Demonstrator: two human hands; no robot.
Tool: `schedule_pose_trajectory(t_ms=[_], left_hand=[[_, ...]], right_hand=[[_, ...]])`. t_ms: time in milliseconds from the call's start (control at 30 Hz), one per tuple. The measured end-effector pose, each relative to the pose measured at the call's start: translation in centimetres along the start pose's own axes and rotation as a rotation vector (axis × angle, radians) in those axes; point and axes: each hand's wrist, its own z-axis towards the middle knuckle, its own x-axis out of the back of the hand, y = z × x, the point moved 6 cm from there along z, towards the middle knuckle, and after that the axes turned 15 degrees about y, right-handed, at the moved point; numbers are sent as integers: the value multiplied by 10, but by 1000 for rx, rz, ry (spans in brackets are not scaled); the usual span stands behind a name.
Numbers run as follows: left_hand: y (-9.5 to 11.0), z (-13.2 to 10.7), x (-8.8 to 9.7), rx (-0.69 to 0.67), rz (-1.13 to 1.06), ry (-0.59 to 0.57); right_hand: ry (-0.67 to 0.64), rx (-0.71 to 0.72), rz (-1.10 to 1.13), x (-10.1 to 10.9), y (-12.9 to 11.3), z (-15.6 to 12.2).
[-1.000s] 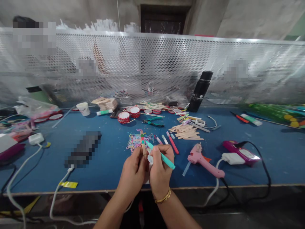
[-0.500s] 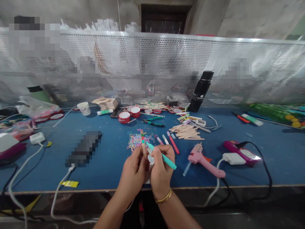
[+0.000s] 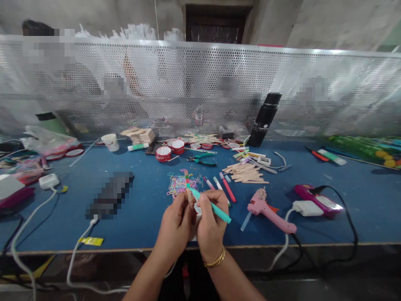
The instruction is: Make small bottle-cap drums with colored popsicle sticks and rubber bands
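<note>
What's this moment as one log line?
left hand: holds striped wooden stick; right hand: holds turquoise marker, pointed at stick; nearby: pink glue gun

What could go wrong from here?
The teal marker in the right hand points at the wooden stick, close to the left hand; a slip could ink skin.
Loose coloured clips lie just beyond; a nudge might scatter them.
A white cable hangs off the table; a snag might drag it.

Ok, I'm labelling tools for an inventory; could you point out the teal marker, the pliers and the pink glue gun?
Teal marker [image 3: 221, 213], head view: on its barrel, toward the rear end.
Pliers [image 3: 194, 159], head view: near where the handles meet.
Pink glue gun [image 3: 272, 215], head view: on its handle.
</note>
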Motion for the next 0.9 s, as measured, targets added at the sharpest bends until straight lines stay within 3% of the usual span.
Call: schedule_pose_trajectory(t_ms=[100, 300, 900], left_hand=[[0, 0, 1, -13, 11, 15], [1, 0, 1, -12, 20, 33], [-1, -1, 0, -15, 15, 34]], right_hand=[[-26, -8, -10, -2, 1, 0], [50, 38, -14, 3, -1, 1], [-38, -6, 4, -2, 3, -2]])
